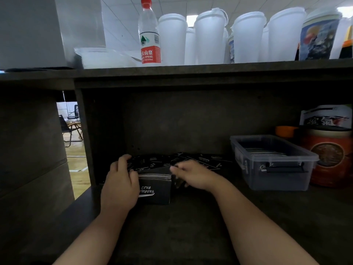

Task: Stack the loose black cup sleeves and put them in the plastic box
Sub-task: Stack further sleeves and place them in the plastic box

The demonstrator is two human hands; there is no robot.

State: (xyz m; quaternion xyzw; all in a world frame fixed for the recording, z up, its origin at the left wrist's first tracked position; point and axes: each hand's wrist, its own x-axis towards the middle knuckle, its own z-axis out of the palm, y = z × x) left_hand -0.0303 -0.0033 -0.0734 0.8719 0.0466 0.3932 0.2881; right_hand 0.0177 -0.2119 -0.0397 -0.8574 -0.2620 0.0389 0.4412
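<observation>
So the left hand (120, 185) has its grip around a stack of black cup sleeves (155, 190) standing on edge on the dark surface (191, 236). The right hand (193, 174) is at the stack's other side, but it's blurred, so can't tell what its grip is doing. More loose sleeves (191, 159) lie spread just behind. The plastic box (275, 163) sits off to the right, some sleeves already inside.
</observation>
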